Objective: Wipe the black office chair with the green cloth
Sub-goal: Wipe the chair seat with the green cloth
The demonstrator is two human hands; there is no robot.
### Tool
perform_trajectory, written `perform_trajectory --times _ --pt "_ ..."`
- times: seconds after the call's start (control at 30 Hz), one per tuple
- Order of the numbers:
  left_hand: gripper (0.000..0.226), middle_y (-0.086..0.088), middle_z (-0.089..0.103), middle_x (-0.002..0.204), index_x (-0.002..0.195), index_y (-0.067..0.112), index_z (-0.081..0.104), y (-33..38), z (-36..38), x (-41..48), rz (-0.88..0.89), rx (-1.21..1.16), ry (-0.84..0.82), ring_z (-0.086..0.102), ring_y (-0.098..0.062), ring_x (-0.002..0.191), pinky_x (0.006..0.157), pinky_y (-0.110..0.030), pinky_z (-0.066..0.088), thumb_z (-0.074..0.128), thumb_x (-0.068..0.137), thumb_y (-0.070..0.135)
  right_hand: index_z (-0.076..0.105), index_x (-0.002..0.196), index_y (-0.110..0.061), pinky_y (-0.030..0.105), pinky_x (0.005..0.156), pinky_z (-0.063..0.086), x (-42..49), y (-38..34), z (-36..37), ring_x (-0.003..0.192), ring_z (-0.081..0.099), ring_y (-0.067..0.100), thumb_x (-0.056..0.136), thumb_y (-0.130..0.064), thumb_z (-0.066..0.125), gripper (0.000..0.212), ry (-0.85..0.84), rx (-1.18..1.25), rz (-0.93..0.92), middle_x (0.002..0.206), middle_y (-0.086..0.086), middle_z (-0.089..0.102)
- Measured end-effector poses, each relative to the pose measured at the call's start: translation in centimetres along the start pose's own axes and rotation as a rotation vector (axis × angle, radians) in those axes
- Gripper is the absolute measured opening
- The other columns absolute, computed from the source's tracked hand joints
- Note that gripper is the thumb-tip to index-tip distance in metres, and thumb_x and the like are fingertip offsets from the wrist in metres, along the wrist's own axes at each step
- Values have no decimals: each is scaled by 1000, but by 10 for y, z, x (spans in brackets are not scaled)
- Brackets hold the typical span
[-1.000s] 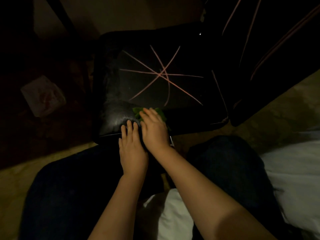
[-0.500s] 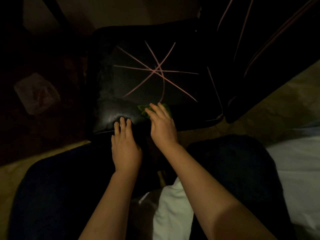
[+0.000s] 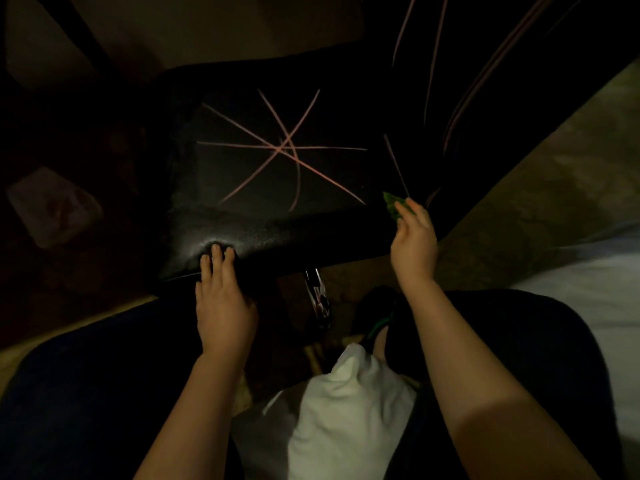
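The black office chair's seat point(image 3: 242, 188) lies in front of me, dark and shiny, crossed by thin pink lines. Its backrest point(image 3: 485, 64) rises at the upper right with more pink stripes. My left hand point(image 3: 221, 299) rests with straight fingers on the seat's front edge. My right hand point(image 3: 414, 237) is at the seat's right front corner and holds the green cloth point(image 3: 393, 204), of which only a small bright piece shows past the fingers.
My dark trouser legs point(image 3: 86, 393) fill the lower view, with white fabric point(image 3: 346, 410) between and to the right. A shiny chair lever point(image 3: 317, 292) hangs under the seat front. A pale crumpled bag point(image 3: 52, 206) lies on the dim floor at left.
My right hand has slid with the green cloth from the seat's front middle to its right front corner. The left hand stays on the front edge.
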State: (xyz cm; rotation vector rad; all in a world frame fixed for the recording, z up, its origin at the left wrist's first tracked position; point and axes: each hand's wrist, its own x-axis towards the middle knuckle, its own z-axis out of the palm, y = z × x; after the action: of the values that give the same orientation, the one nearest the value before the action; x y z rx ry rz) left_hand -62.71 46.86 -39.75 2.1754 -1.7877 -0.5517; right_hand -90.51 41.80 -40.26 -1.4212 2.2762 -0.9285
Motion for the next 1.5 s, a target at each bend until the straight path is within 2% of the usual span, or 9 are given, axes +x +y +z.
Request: perform_trajectory --times 0.13,0.27,0.4,0.57,0.73,0.93,1.13,1.3,1.5 --pt "80 -3 8 164 153 15 23 4 2 -1 -28 -37 13 1 -22 151 119 -50 23 61 85 -1 60 130 -13 35 112 35 2 -1 0 135 41 19 100 -8 45 33 32 102 62 146 1 46" --pt "79 -3 8 164 153 14 23 7 2 -1 -42 -71 21 0 -21 151 121 -48 20 59 85 -5 62 128 -14 29 109 38 0 -5 5 133 43 17 100 -8 46 33 72 158 109 145 -2 46" --pt "80 -3 6 164 154 13 21 8 3 -1 -55 -79 11 -2 -21 151 121 -48 19 59 86 -5 61 128 -12 36 112 36 -11 -14 10 137 39 19 99 -5 47 33 104 145 98 145 1 47" --pt "82 -3 5 164 155 12 18 10 5 -1 -67 -90 11 -4 -21 151 121 -47 17 59 86 -5 57 132 -14 36 117 29 -44 -36 32 144 27 17 98 -2 47 38 8 96 -9 148 0 44" --pt "84 -4 6 164 154 12 19 7 4 1 -49 -78 5 -2 -22 151 121 -45 17 60 84 -6 59 130 -8 37 118 27 -76 -72 64 142 32 23 95 2 47 39 -97 136 -171 146 6 47" --pt "84 -3 5 164 154 12 19 4 6 2 -45 -80 9 -2 -22 151 120 -47 21 58 82 -8 59 130 -4 40 117 27 -91 -97 86 140 34 28 93 5 48 40 -121 127 -241 145 9 47" --pt "83 -2 2 164 155 15 17 0 4 4 -45 -18 0 -3 -22 151 120 -49 21 60 85 0 58 133 -8 35 118 25 -90 -91 86 142 32 25 93 4 49 42 -160 95 -318 148 7 44" --pt "88 3 -7 164 156 21 8 -5 3 1 -41 60 -20 -10 -17 150 121 -49 12 60 87 6 57 134 -11 32 116 26 -86 -70 78 142 32 24 90 8 52 49 -194 78 -421 149 6 43" --pt "91 4 -7 164 156 21 10 -6 1 1 -28 41 -42 -12 -16 150 121 -49 8 64 85 7 53 137 -14 18 116 12 -68 -33 57 143 22 14 88 11 54 54 -129 39 -386 152 5 38"
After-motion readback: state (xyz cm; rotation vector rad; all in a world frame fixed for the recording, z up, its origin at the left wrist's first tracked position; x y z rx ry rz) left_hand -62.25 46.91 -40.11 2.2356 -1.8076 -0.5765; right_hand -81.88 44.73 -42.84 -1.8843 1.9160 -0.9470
